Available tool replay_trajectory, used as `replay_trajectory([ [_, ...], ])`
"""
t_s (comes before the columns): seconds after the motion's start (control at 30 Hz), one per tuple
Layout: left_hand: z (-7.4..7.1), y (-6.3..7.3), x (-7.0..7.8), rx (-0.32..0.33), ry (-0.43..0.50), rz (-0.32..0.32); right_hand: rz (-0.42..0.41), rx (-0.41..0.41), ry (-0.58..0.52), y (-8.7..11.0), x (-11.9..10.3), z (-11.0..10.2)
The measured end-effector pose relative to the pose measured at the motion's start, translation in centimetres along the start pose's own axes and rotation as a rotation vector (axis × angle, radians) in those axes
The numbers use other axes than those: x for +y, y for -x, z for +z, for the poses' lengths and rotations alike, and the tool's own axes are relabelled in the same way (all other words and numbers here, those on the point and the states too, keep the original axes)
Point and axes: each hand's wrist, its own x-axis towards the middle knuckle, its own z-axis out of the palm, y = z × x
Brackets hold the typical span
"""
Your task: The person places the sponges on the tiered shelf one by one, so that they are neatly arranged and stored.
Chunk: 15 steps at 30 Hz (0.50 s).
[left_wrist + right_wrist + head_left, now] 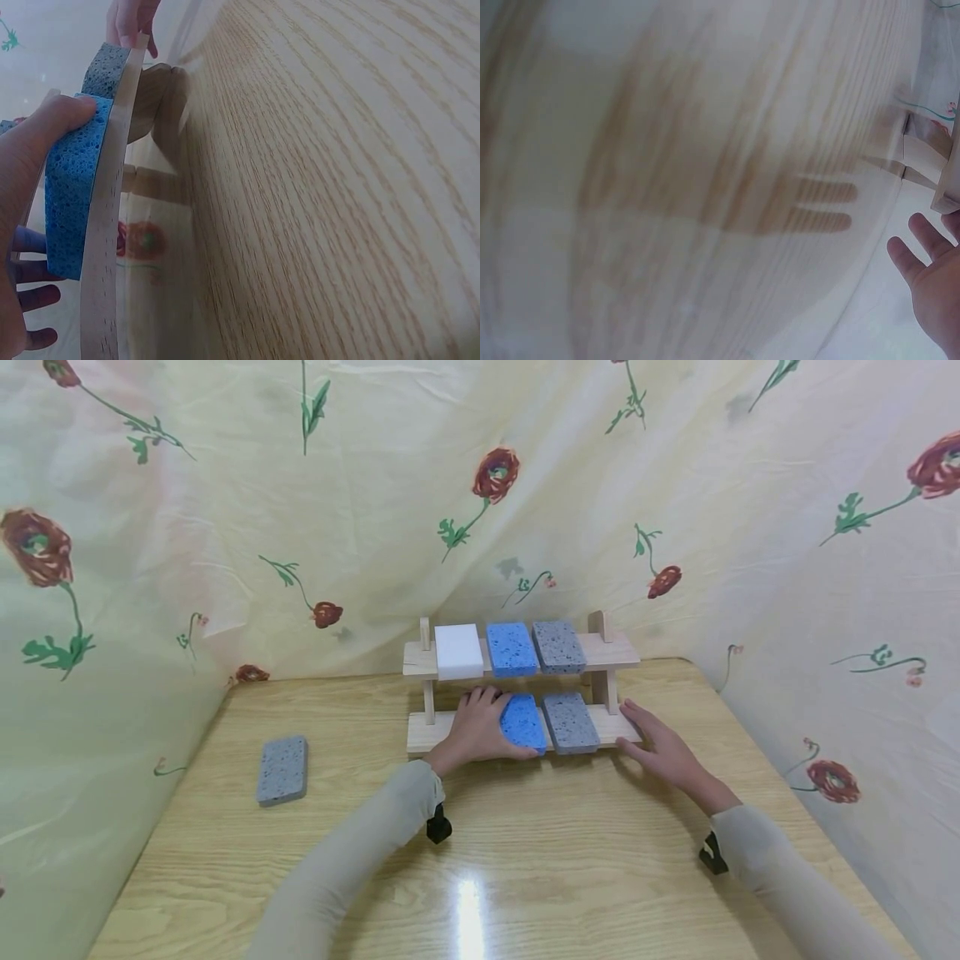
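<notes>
My left hand [476, 727] grips a blue sponge [522, 725] on the lower board of a small two-tier wooden rack [431, 735]. In the left wrist view, the thumb presses the near end of the blue sponge [71, 180] while the fingers reach round its far side. A grey sponge [572, 723] lies just right of it on the same board. My right hand [660, 747] holds the right end of that lower board, thumb at the front and fingers toward the back. In the right wrist view, some fingers [930, 236] extend beside the board's end.
The upper board carries a white sponge block [459, 652], a blue sponge [512, 649] and a grey sponge [558, 647]. Another grey sponge [282, 770] lies on the wooden table [540, 852] at left. A flowered cloth [375, 527] hangs behind and along the sides.
</notes>
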Motion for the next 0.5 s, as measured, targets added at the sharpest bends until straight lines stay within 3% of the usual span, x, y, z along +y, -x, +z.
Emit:
replay_trajectory([
  [0.5,0.12,-0.29,-0.12,-0.028,0.014,-0.006,0.002,0.002,-0.010,-0.01,0.25,0.17],
])
